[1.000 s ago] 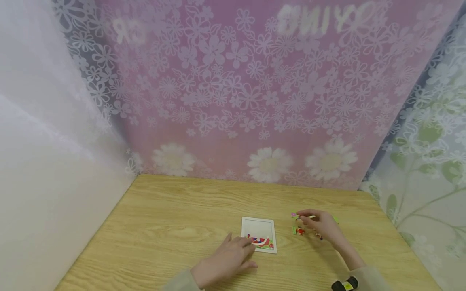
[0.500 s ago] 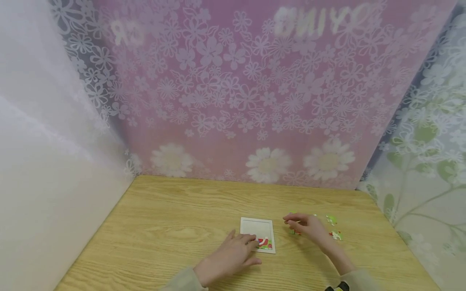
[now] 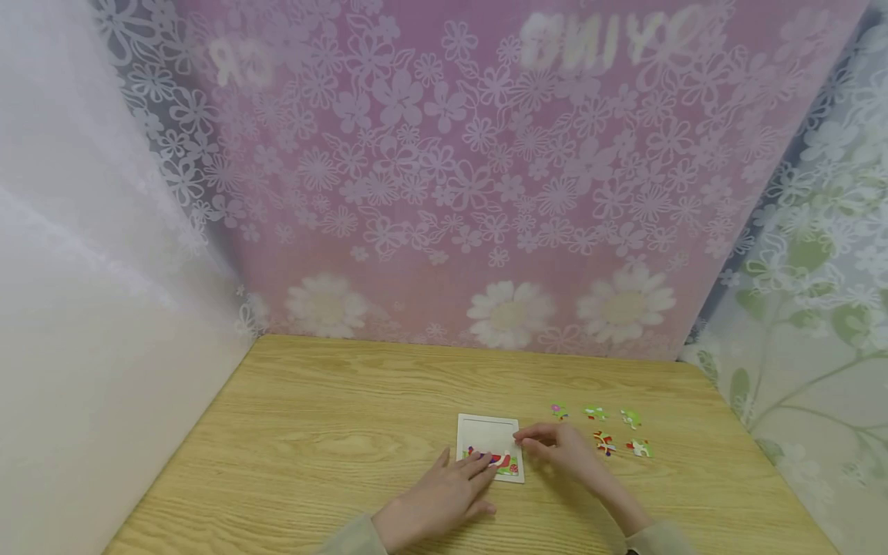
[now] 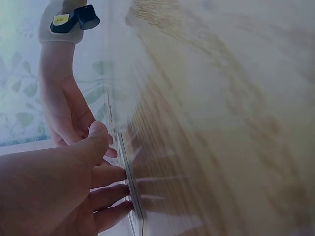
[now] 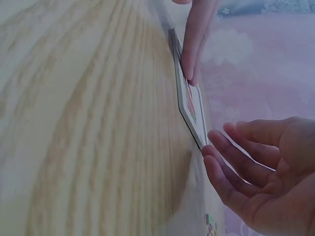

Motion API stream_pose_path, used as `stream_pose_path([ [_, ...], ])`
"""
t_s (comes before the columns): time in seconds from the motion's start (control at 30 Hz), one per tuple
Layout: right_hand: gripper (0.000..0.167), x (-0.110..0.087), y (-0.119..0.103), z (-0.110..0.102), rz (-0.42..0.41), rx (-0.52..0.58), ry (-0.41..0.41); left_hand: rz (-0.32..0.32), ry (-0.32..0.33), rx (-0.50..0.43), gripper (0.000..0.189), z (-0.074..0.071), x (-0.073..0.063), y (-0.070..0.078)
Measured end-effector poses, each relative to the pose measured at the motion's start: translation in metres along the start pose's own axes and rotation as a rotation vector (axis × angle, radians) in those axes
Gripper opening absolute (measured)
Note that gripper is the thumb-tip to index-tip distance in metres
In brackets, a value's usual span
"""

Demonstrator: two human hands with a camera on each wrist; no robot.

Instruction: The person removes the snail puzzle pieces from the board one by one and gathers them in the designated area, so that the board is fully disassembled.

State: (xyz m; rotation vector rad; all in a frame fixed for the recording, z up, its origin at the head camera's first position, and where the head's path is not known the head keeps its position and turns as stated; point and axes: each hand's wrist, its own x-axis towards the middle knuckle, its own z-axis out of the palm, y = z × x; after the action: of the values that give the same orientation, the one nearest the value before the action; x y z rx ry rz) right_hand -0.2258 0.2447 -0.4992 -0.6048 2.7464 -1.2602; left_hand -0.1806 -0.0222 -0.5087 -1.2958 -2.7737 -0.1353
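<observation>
In the head view, a small white puzzle frame (image 3: 487, 418) lies on the table with a strip of colourful puzzle pieces (image 3: 512, 465) along its near side. My left hand (image 3: 440, 497) rests over that strip, fingers extended and fingertips on the pieces. My right hand (image 3: 570, 461) hovers at the frame's right edge, palm toward the table. In the right wrist view its fingers bend loosely, with gaps between them, and the fingertips are right at the corner of the white frame (image 5: 200, 133). No piece shows between them.
To the right lie several loose puzzle pieces, among them a flower piece (image 3: 559, 411), a red and white piece (image 3: 603, 443) and a green and white piece (image 3: 640, 448). The wooden table (image 3: 333, 416) meets a flowered pink backdrop (image 3: 416, 231) behind and a pale wall (image 3: 104, 347) at left.
My right hand has moved left from above the loose pieces to the frame's edge, uncovering several of them. A red and green piece is now out of sight. My left hand has stayed on the frame.
</observation>
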Motion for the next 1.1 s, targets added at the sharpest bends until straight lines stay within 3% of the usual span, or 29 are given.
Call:
stream_pose_path([
  [0.4, 0.022, 0.003, -0.011, 0.013, 0.001, 0.029, -0.050, -0.028, -0.023, 0.002, 0.063, -0.008, 0.001, 0.004],
  [0.83, 0.017, 0.008, -0.011, 0.017, -0.025, -0.018, -0.066, -0.029, -0.009, 0.007, 0.064, -0.003, 0.002, 0.003],
  [1.1, 0.034, 0.010, -0.011, 0.021, -0.065, -0.010, -0.111, -0.031, -0.016, 0.002, 0.064, -0.001, 0.002, 0.002],
])
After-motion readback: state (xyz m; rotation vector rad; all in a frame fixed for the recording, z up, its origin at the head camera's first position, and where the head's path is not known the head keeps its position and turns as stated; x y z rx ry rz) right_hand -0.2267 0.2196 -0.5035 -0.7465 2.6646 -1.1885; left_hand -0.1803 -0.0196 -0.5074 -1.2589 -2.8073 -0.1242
